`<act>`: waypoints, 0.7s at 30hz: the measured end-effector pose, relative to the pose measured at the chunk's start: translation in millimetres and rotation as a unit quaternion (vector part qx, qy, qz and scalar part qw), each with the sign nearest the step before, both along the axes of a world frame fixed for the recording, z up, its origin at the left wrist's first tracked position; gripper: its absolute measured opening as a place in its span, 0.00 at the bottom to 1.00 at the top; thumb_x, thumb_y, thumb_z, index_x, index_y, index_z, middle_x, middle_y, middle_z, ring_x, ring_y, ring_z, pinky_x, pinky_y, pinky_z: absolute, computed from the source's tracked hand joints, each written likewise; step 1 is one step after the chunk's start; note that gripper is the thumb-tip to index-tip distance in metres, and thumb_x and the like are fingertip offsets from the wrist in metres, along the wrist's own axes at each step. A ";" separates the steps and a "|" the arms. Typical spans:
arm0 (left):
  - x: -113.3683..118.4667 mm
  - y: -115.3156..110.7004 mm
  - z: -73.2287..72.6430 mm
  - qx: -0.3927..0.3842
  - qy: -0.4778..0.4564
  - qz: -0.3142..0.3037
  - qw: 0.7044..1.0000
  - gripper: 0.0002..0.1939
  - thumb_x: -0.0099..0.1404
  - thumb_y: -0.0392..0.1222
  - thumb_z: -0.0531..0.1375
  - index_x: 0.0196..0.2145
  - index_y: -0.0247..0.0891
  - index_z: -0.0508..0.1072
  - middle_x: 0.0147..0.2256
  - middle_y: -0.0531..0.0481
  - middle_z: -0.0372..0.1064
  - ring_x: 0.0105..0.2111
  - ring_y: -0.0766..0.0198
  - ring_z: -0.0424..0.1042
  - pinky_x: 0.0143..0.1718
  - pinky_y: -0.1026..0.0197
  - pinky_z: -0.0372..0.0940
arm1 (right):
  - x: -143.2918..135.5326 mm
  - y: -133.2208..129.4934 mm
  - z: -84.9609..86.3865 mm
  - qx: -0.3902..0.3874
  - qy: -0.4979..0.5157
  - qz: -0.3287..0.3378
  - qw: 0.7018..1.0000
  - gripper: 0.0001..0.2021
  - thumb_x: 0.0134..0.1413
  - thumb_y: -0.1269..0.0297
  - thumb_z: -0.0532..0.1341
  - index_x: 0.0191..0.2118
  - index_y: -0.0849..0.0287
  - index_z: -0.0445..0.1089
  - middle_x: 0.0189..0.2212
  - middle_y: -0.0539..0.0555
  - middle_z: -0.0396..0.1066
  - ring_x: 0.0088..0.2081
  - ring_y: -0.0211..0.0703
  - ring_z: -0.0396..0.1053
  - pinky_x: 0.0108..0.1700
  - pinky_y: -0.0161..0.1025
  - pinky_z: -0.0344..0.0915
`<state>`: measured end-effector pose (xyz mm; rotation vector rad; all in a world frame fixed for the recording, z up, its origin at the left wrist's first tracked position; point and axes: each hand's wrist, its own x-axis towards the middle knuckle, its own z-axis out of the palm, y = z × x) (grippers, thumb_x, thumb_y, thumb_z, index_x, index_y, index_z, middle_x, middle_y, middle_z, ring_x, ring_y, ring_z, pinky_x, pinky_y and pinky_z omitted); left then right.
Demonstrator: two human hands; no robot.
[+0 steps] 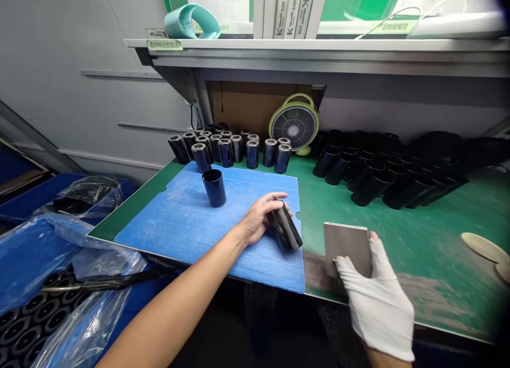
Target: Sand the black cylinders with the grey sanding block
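My bare left hand (pixel 261 216) grips a glossy black cylinder (pixel 286 227) near its upper end. The cylinder is tilted, its lower end towards the right front, over the right side of a blue board (pixel 183 224). In my right hand (pixel 378 299), which wears a white glove with bare fingertips, is a flat grey sanding block (pixel 347 246) with a pale edge. The block is apart from the cylinder, above the front of the green table. One dark open-topped cup (pixel 214 187) stands upright on the board, left of my left hand.
Several shiny dark cylinders (pixel 226 152) stand behind the board. Several black cups (pixel 370 185) crowd the table's right rear. A green-rimmed fan (pixel 294 128) stands at the back. Overhead, a shelf (pixel 319 46) holds grey blocks (pixel 292 15). Plastic-lined bins (pixel 119 299) sit at the left.
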<state>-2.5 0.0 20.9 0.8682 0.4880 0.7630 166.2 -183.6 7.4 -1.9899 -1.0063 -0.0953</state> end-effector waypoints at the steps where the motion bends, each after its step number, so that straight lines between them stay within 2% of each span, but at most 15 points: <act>1: 12.0 1.5 -3.9 -0.022 -0.017 0.035 0.999 0.20 0.59 0.51 0.68 0.44 0.36 0.75 0.34 0.47 0.74 0.33 0.59 0.76 0.41 0.55 0.71 | -7.1 4.6 -1.9 0.026 -0.023 0.016 0.999 0.36 0.60 0.46 0.62 0.70 0.51 0.56 0.59 0.55 0.70 0.53 0.50 0.74 0.58 0.46 0.69; 3: 32.4 2.7 -11.6 -0.063 -0.022 0.096 0.993 0.23 0.59 0.61 0.65 0.35 0.35 0.73 0.26 0.50 0.70 0.23 0.64 0.71 0.30 0.58 0.70 | -20.2 12.3 -4.4 0.072 -0.073 0.056 0.993 0.33 0.63 0.53 0.61 0.71 0.50 0.54 0.60 0.55 0.69 0.54 0.47 0.73 0.58 0.43 0.69; 6: 48.8 2.6 -19.8 -0.064 -0.010 0.147 0.987 0.28 0.60 0.68 0.61 0.30 0.35 0.70 0.23 0.49 0.70 0.19 0.64 0.70 0.23 0.61 0.66 | -36.3 13.9 -5.3 0.093 -0.128 0.107 0.982 0.31 0.66 0.61 0.60 0.71 0.50 0.54 0.58 0.56 0.70 0.52 0.45 0.73 0.55 0.41 0.71; 9: 52.3 2.4 -23.4 -0.048 0.002 0.178 0.983 0.28 0.62 0.67 0.59 0.29 0.36 0.70 0.21 0.50 0.70 0.18 0.63 0.70 0.21 0.62 0.65 | -48.9 3.3 -5.8 0.082 -0.139 0.143 0.976 0.30 0.67 0.63 0.57 0.72 0.51 0.52 0.56 0.58 0.71 0.51 0.45 0.73 0.52 0.43 0.73; 12: 52.9 2.9 -25.2 -0.038 0.008 0.189 0.981 0.26 0.64 0.64 0.57 0.27 0.36 0.70 0.19 0.50 0.69 0.17 0.63 0.70 0.20 0.62 0.64 | -58.4 -4.3 -6.5 0.056 -0.155 0.139 0.977 0.30 0.68 0.63 0.55 0.72 0.53 0.50 0.55 0.60 0.71 0.49 0.49 0.74 0.47 0.46 0.75; 14: 53.6 3.3 -26.2 -0.029 0.013 0.195 0.980 0.25 0.65 0.62 0.55 0.27 0.36 0.71 0.19 0.49 0.69 0.17 0.63 0.69 0.21 0.62 0.63 | -62.2 0.5 -5.5 0.035 -0.187 0.118 0.975 0.30 0.68 0.64 0.54 0.72 0.52 0.51 0.54 0.61 0.72 0.47 0.51 0.74 0.42 0.46 0.74; 17: 54.4 3.2 -26.8 0.003 0.042 0.227 0.973 0.25 0.68 0.58 0.53 0.25 0.35 0.72 0.20 0.48 0.70 0.18 0.64 0.68 0.23 0.63 0.64 | -63.1 17.1 -0.3 0.024 -0.253 0.091 0.963 0.32 0.66 0.66 0.57 0.72 0.48 0.51 0.54 0.59 0.71 0.46 0.52 0.74 0.41 0.45 0.72; 21: 54.4 2.4 -26.8 0.010 0.043 0.239 0.970 0.26 0.69 0.57 0.50 0.25 0.35 0.73 0.20 0.48 0.70 0.19 0.64 0.67 0.24 0.62 0.64 | -59.2 25.9 7.4 0.014 -0.280 0.147 0.949 0.31 0.67 0.67 0.54 0.73 0.49 0.48 0.53 0.59 0.72 0.45 0.49 0.74 0.42 0.43 0.71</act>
